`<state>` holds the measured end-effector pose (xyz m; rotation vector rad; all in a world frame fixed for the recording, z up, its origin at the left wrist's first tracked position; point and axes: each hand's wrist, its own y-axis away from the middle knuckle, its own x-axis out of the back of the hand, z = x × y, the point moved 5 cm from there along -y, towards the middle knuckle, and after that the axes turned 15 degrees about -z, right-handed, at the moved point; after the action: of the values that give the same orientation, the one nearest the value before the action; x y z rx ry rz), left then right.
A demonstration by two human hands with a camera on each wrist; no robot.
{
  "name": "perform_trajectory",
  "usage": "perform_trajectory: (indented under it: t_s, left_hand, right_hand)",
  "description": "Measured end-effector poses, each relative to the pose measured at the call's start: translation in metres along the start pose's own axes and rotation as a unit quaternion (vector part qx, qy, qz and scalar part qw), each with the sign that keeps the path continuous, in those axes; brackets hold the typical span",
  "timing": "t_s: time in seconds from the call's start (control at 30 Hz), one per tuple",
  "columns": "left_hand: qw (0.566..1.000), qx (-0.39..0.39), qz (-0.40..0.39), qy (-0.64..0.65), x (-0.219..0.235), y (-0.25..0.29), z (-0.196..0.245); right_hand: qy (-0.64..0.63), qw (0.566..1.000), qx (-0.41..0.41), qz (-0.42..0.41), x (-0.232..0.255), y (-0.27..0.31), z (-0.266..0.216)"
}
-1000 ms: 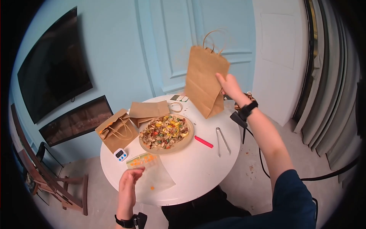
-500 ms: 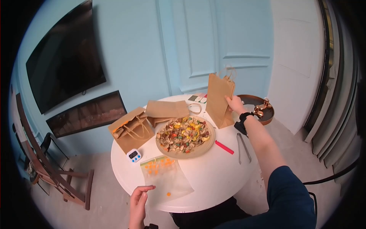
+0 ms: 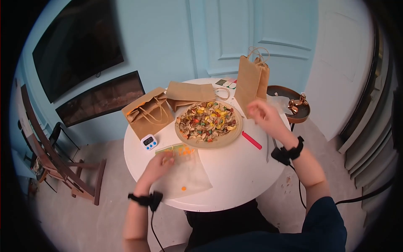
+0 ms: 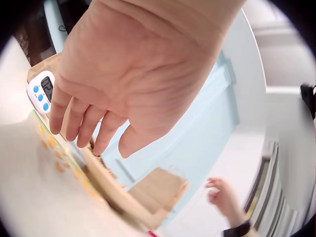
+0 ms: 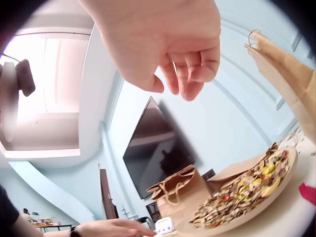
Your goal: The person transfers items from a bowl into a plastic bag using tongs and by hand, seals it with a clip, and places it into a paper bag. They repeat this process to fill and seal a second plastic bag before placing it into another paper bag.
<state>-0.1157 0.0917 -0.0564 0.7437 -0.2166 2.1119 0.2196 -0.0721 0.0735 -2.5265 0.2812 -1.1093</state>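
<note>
My left hand [image 3: 158, 169] hovers over the near left of a clear zip bag [image 3: 195, 172] holding small orange pieces. In the left wrist view its fingers are extended, with nothing in them. My right hand [image 3: 265, 119] is loosely curled and empty, raised in front of an upright brown paper bag [image 3: 248, 80] with twisted handles. Between the hands, a round plate [image 3: 205, 146] bears a heap of dried sliced pieces [image 3: 203, 122] in brown, yellow, red and green.
Another paper bag [image 3: 147, 122] leans open at the left, and one [image 3: 191, 91] lies behind the plate. A white timer [image 3: 149, 142] sits by the zip bag. Right of the plate lie a pink strip [image 3: 252, 140] and tongs [image 3: 268, 149], partly hidden. A dark round side table [image 3: 300, 113] stands beyond.
The paper bag in my right hand came down onto the back right of the table and was let go. My right hand has drawn back toward me; the left has come over the zip bag.
</note>
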Motion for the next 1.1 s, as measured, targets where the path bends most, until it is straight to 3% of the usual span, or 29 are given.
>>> perform_trajectory:
  t_s: [0.03,0.07,0.1,0.13,0.2,0.23,0.33,0.47,0.53,0.73,0.87,0.93,0.97,1.1]
  left_hand:
    - [0.997,0.033,-0.016,-0.065,0.005,-0.015,-0.007]
    - [0.997,0.036,-0.016,-0.070,0.008,-0.029,-0.016]
    - [0.982,0.031,0.005,-0.184,0.012,-0.043,-0.020]
    - [0.955,0.025,0.025,-0.295,0.015,-0.054,-0.021]
    - [0.940,0.048,0.039,-0.336,0.019,-0.068,-0.021]
    - [0.923,0.070,0.054,-0.373,0.021,-0.070,-0.022]
    - [0.929,0.104,0.035,-0.354,0.025,-0.072,-0.027]
    - [0.924,0.085,0.058,-0.367,0.025,-0.060,-0.026]
    - [0.928,0.115,0.050,-0.350,0.023,-0.045,-0.014]
    - [0.930,0.083,0.046,-0.355,0.022,0.011,0.061]
    - [0.933,0.105,0.035,-0.343,0.023,0.042,0.110]
    - [0.924,0.020,0.050,-0.378,0.021,0.052,0.132]
    - [0.924,0.018,0.049,-0.379,0.018,0.057,0.143]
    - [0.904,-0.076,0.069,-0.416,-0.003,0.052,0.176]
  right_hand:
    - [-0.005,1.000,0.001,0.000,-0.004,0.014,-0.009]
    - [-0.003,0.998,-0.011,-0.067,-0.014,0.026,-0.017]
    - [0.001,0.991,-0.022,-0.133,-0.022,0.037,-0.024]
    - [-0.003,0.991,-0.021,-0.129,-0.024,0.046,-0.029]
    - [-0.002,0.981,0.038,-0.189,-0.034,0.065,-0.044]
    - [0.003,0.975,0.023,-0.220,-0.035,0.072,-0.048]
    - [0.018,0.968,0.035,-0.249,-0.035,0.092,-0.051]
    - [0.025,0.959,0.039,-0.280,-0.034,0.105,-0.051]
    - [0.023,0.958,0.054,-0.282,-0.038,0.110,-0.048]
    - [0.025,0.953,0.092,-0.289,-0.045,0.116,-0.050]
    - [0.006,0.955,0.099,-0.279,-0.043,0.116,-0.049]
    - [0.029,0.963,0.129,-0.234,-0.041,0.112,-0.051]
    - [0.053,0.967,0.159,-0.192,-0.037,0.109,-0.055]
    - [0.105,0.966,0.165,-0.171,-0.034,0.087,-0.088]
